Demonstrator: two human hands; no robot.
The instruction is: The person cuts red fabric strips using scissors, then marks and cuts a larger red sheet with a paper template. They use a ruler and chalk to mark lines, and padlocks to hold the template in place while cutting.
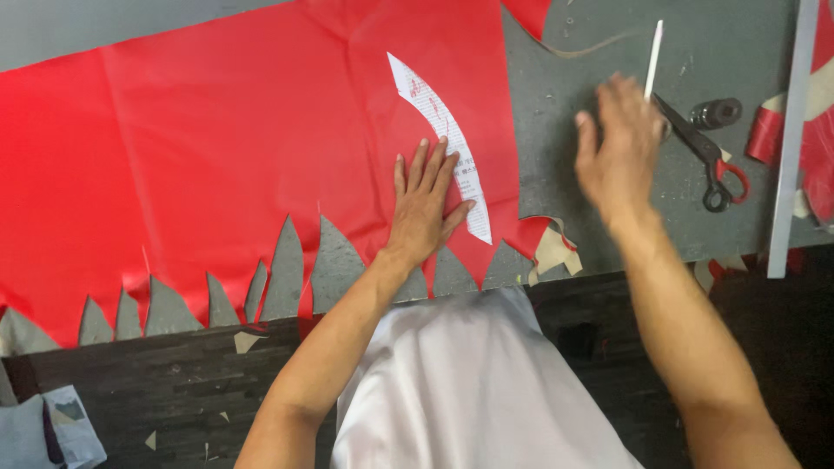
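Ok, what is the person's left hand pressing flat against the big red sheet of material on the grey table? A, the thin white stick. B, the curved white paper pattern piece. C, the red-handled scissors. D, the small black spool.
B: the left hand lies spread on the curved white paper pattern piece atop the red sheet, while the red-handled scissors lie off to the right.

Curved white paper pattern (445, 139) lies flat on red sheet (217, 139) (edge cut w/ jagged notches).
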